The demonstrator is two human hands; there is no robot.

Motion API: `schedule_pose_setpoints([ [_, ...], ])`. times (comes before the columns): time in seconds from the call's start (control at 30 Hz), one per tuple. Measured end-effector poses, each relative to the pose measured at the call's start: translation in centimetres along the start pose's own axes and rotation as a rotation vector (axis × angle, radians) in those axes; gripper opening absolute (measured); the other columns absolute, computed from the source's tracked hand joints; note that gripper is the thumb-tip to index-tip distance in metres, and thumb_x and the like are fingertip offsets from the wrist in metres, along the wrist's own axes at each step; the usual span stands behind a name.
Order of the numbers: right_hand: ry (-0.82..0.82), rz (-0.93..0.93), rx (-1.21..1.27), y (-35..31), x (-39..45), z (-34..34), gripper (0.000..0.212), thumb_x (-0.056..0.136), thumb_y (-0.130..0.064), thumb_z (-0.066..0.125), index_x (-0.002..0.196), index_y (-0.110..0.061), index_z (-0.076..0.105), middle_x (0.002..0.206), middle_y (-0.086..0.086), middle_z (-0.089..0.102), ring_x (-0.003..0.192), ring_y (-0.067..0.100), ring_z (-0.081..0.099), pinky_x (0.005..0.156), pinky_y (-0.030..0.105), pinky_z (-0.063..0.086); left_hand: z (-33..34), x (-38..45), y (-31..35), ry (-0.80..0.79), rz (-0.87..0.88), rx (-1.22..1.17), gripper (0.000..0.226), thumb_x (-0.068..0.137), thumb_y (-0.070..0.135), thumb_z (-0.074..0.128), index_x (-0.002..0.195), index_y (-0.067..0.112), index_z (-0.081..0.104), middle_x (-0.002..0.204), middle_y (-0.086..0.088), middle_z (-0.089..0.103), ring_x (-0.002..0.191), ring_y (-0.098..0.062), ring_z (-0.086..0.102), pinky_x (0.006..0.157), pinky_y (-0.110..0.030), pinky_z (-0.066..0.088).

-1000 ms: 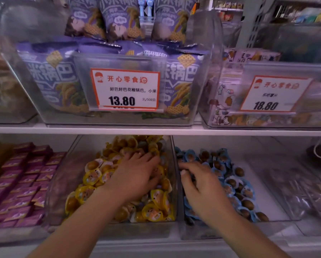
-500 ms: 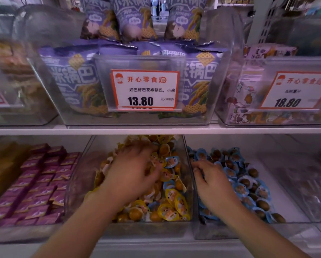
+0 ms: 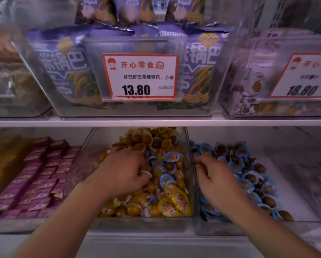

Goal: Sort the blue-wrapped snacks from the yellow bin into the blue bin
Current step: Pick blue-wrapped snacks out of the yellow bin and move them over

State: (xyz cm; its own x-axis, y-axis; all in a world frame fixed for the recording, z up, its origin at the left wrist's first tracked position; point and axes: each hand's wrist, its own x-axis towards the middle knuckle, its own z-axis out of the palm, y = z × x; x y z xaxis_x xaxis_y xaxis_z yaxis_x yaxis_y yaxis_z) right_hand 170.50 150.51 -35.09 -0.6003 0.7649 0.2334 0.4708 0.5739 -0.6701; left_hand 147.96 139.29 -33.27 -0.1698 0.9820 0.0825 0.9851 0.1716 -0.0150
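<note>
The yellow bin [image 3: 191, 175] is a clear tub on the lower shelf, full of yellow-wrapped snacks [image 3: 174, 201]. Several blue-wrapped snacks [image 3: 172, 157] lie uncovered in its right half. My left hand [image 3: 122, 173] is dug into the pile just left of them, fingers curled down among the wrappers with the fingertips hidden. The blue bin [image 3: 293, 194] stands directly to the right and holds blue-wrapped snacks [image 3: 249, 183]. My right hand [image 3: 216, 176] hovers over that bin's left side, its fingers loosely curled, and nothing shows in it.
Purple boxed snacks [image 3: 37, 175] fill the bin to the left. The upper shelf edge [image 3: 156, 122] hangs over the bins' back half, carrying a tub of purple bags with a 13.80 price tag [image 3: 140, 77]. A second tub with an 18.80 tag [image 3: 302, 77] sits at the right.
My left hand has swept leftward through the pile, uncovering several blue-wrapped snacks on the right side of the yellow bin. My right hand has stayed over the blue bin.
</note>
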Motion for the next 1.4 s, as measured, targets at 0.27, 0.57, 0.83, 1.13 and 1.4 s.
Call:
schedule_pose_setpoints([
  [0.27, 0.017, -0.02, -0.009, -0.1, -0.2, -0.2, 0.025, 0.099, -0.021, 0.045, 0.11, -0.022, 0.067, 0.097, -0.003, 0.069, 0.084, 0.009, 0.062, 0.074, 0.031, 0.051, 0.5, 6.4, 1.9, 0.073, -0.129, -0.058, 0.065, 0.079, 0.079, 0.048, 0.117, 0.026, 0.055, 0.114, -0.003, 0.061, 0.108, -0.026, 0.059, 0.088, -0.038, 0.048],
  [0.57, 0.009, -0.021, -0.029, -0.5, 0.0, -0.2, 0.023, 0.099, -0.017, 0.045, 0.11, -0.018, 0.065, 0.102, 0.001, 0.066, 0.093, 0.017, 0.06, 0.081, 0.033, 0.049, 3.2, 7.0, 2.1, 0.064, -0.105, -0.384, 0.07, 0.074, 0.07, 0.067, 0.124, 0.022, 0.056, 0.118, 0.001, 0.06, 0.108, -0.019, 0.058, 0.089, -0.035, 0.049],
  [0.83, -0.008, -0.027, -0.035, -0.3, -0.2, -0.3, 0.026, 0.1, -0.02, 0.043, 0.116, -0.018, 0.064, 0.11, 0.001, 0.066, 0.099, 0.017, 0.06, 0.086, 0.033, 0.048, 2.6, 5.6, 1.6, 0.143, -0.101, -0.419, 0.022, 0.085, 0.031, 0.069, 0.105, 0.022, 0.064, 0.097, 0.004, 0.06, 0.091, -0.016, 0.061, 0.059, -0.014, 0.038],
  [1.13, -0.006, -0.034, 0.0, -0.2, -0.2, -0.3, 0.025, 0.099, -0.02, 0.043, 0.113, -0.019, 0.064, 0.102, -0.002, 0.064, 0.091, 0.012, 0.058, 0.078, 0.028, 0.047, 2.7, 4.4, 1.7, 0.082, -0.037, -0.438, 0.027, 0.096, 0.02, 0.055, 0.122, 0.026, 0.059, 0.112, -0.001, 0.063, 0.102, -0.021, 0.063, 0.084, -0.032, 0.05],
  [1.4, -0.004, -0.038, -0.004, -0.4, -0.2, -0.3, 0.027, 0.1, -0.018, 0.043, 0.116, -0.016, 0.064, 0.107, 0.001, 0.065, 0.097, 0.016, 0.059, 0.084, 0.032, 0.049, 1.4, 10.3, 4.3, 0.148, -0.24, -0.293, 0.033, 0.089, 0.055, 0.05, 0.09, 0.027, 0.065, 0.093, 0.001, 0.067, 0.091, -0.021, 0.063, 0.08, -0.037, 0.053],
])
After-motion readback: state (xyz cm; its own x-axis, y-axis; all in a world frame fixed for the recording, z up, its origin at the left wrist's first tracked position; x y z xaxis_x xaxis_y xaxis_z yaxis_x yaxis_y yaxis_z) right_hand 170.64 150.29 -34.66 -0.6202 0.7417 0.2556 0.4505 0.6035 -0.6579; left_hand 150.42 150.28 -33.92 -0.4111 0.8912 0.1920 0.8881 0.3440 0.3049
